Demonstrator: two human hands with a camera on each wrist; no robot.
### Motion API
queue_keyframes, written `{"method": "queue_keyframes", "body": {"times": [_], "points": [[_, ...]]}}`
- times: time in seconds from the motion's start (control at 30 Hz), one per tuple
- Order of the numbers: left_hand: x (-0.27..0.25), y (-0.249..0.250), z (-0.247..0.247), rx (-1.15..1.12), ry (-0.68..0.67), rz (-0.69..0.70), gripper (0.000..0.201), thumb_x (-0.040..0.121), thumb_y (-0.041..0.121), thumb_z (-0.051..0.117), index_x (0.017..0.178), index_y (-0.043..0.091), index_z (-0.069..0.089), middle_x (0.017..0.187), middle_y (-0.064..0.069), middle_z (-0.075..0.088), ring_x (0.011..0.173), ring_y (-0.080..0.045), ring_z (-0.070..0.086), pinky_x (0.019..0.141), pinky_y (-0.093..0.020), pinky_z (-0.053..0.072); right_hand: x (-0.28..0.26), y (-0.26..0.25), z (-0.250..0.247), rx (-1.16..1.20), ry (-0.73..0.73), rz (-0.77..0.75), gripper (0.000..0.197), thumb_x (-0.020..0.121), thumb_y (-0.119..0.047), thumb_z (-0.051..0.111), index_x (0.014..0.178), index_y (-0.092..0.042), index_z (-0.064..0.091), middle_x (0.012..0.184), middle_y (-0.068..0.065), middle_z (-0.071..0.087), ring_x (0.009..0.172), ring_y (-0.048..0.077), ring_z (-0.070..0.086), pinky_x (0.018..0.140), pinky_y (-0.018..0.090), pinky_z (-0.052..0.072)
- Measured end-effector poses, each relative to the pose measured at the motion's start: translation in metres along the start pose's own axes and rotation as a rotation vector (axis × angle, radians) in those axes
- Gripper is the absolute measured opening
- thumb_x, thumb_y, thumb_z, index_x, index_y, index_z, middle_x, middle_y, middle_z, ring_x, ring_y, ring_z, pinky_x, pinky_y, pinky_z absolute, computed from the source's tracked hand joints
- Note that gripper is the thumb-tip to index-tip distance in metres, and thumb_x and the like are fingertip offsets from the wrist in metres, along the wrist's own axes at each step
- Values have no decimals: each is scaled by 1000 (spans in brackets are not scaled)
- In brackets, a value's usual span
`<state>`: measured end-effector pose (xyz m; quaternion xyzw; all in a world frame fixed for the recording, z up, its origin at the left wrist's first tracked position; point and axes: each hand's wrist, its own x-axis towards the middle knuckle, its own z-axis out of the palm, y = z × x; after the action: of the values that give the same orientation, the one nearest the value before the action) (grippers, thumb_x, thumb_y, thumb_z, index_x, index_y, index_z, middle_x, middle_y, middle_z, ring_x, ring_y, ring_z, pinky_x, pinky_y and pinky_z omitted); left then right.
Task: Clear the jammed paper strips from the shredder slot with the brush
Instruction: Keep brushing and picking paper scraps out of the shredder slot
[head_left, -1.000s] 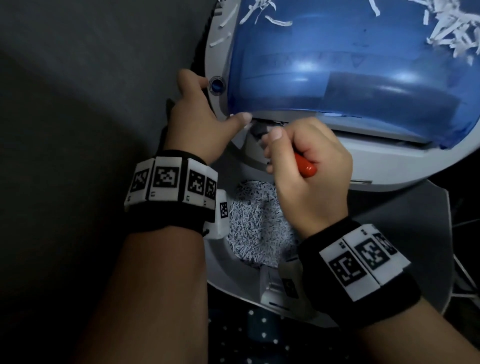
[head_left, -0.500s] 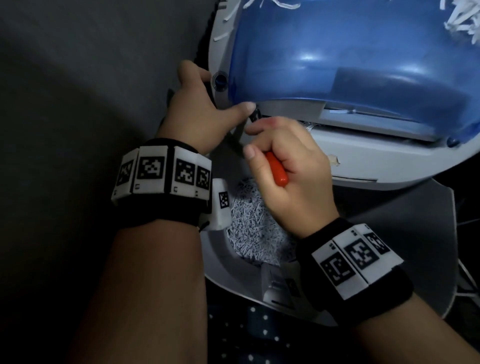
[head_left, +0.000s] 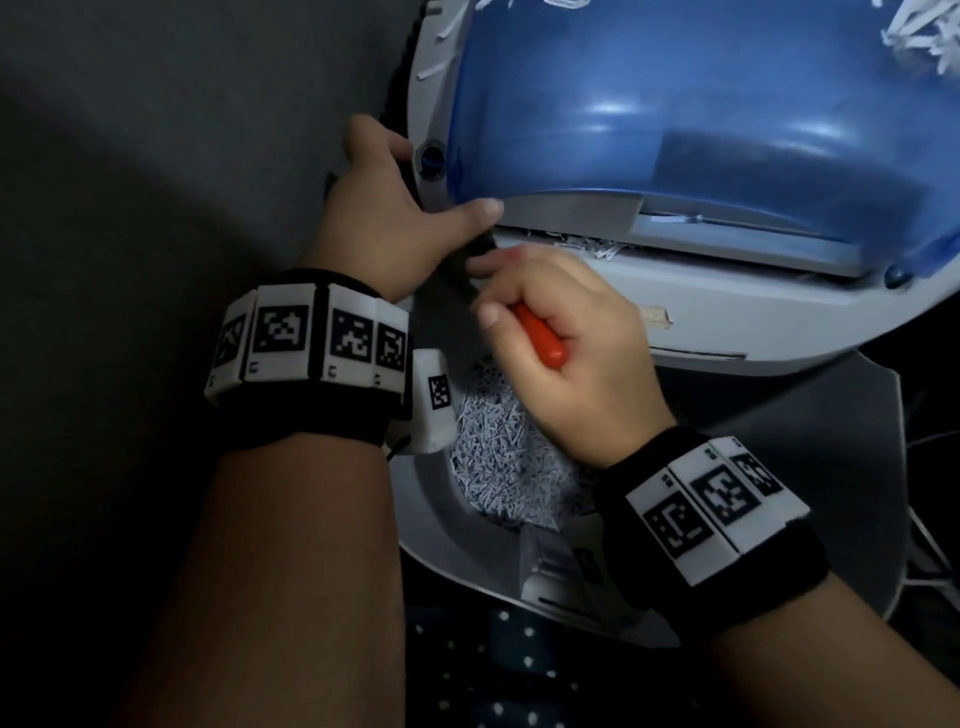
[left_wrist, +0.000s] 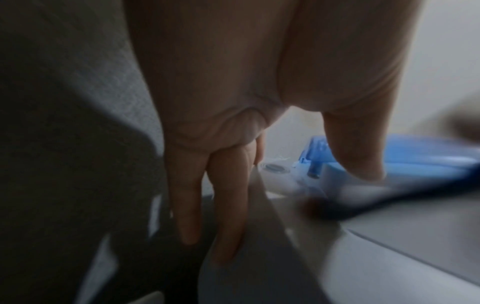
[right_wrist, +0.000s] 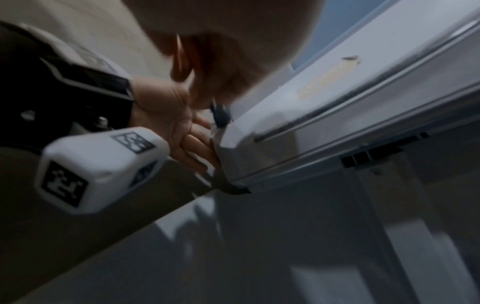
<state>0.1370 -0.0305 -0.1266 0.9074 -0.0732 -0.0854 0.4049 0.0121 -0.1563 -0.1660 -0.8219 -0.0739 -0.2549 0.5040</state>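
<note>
From your head camera, your right hand (head_left: 571, 358) is curled tight around the brush (head_left: 540, 338), which has a smooth orange handle and a dark tip by the left end of the shredder slot (head_left: 582, 247). Thin white paper strips (head_left: 605, 250) poke out of the slot in a messy clump. The shredder (head_left: 727, 317) is smooth grey plastic with a shiny blue see-through cover (head_left: 701, 104). Your left hand (head_left: 384, 218) rests on the shredder's left corner, thumb flat along the edge. Below is a heap of tiny paper bits (head_left: 504, 467). From your left wrist, your fingers (left_wrist: 228, 205) lie straight against the grey side, holding nothing. From your right wrist, the picture is blurry, but the brush's dark tip (right_wrist: 221, 115) touches the shredder's corner.
</note>
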Motion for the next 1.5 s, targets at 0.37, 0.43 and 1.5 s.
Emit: {"method": "queue_keyframes", "body": {"times": [0.37, 0.43, 1.5], "points": [[-6, 8, -2, -20, -24, -36, 89, 51, 69, 71, 117, 22, 35, 113, -4, 66, 99, -20, 66, 91, -47, 54, -3, -6, 3, 49, 243, 209, 12, 81, -6, 59, 87, -16, 56, 98, -3, 45, 97, 2, 48, 89, 15, 37], [-6, 8, -2, -31, -26, -38, 94, 47, 72, 70, 117, 23, 34, 113, -4, 67, 99, -21, 67, 91, -47, 54, -3, -5, 7, 109, 332, 268, 16, 84, -12, 59, 86, -25, 50, 92, 4, 52, 90, 17, 57, 82, 32, 47], [5, -4, -5, -52, -40, -24, 58, 82, 13, 78, 119, 18, 34, 104, -8, 71, 93, -22, 70, 83, -49, 57, 12, -9, -20, -7, 390, 282, 15, 84, -11, 58, 79, -24, 62, 85, -4, 62, 83, 27, 68, 75, 49, 54]]}}
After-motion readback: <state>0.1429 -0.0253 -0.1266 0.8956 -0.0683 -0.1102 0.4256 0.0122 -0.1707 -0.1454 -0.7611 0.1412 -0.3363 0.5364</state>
